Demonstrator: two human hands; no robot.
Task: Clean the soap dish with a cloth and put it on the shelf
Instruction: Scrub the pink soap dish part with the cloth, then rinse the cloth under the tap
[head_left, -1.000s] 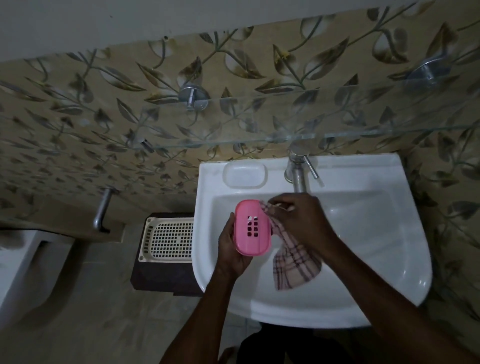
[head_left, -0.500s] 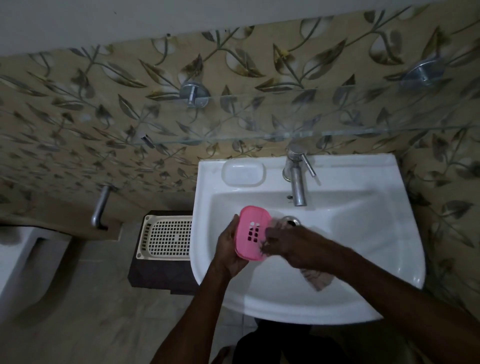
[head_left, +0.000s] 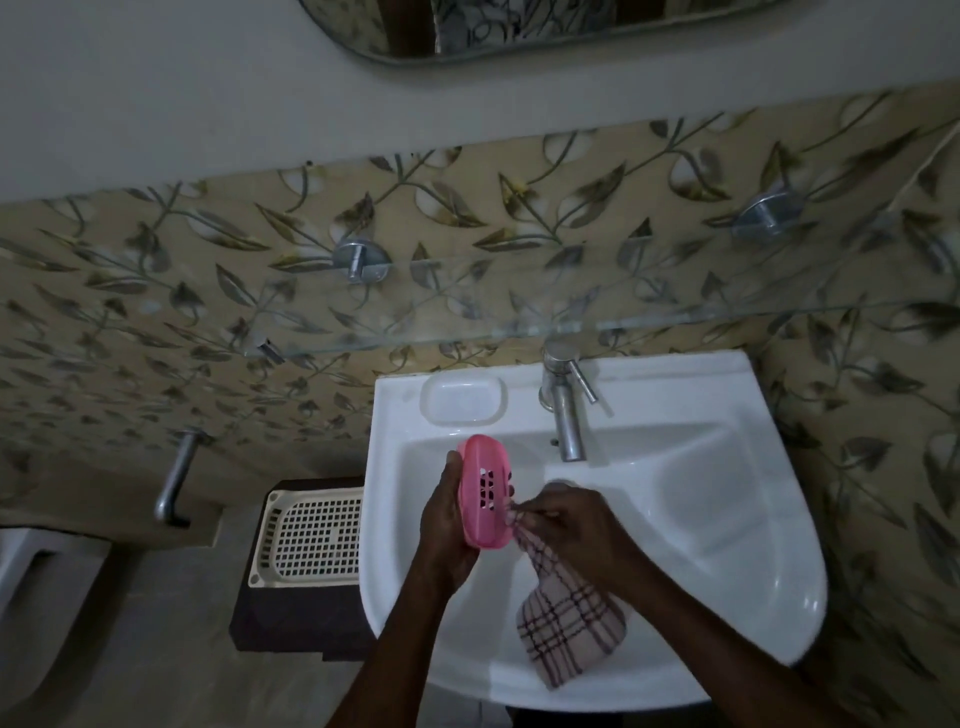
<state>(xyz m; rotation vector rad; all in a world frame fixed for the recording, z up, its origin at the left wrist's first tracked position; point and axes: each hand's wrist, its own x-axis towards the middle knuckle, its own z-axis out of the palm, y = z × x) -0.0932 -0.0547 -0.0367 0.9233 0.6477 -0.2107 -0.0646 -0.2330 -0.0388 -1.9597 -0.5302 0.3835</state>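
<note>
My left hand (head_left: 447, 525) holds a pink soap dish (head_left: 483, 496) on edge over the white sink (head_left: 727, 519), its slotted face turned to the right. My right hand (head_left: 566, 525) pinches a checked cloth (head_left: 566, 618) against the dish's lower right rim; the rest of the cloth hangs down over the basin. Above the sink a glass shelf (head_left: 519, 312) runs along the leaf-patterned wall on two metal brackets.
A steel tap (head_left: 563, 410) stands at the sink's back, with a moulded soap recess (head_left: 464, 397) to its left. A cream perforated tray (head_left: 317, 535) lies on a dark stand left of the sink. A wall spout (head_left: 174, 478) and a mirror's lower edge (head_left: 519, 31) are also in view.
The view has tilted up, showing the mirror. My right hand moved the cloth from the dish's top to its lower rim, and the dish turned more edge-on.
</note>
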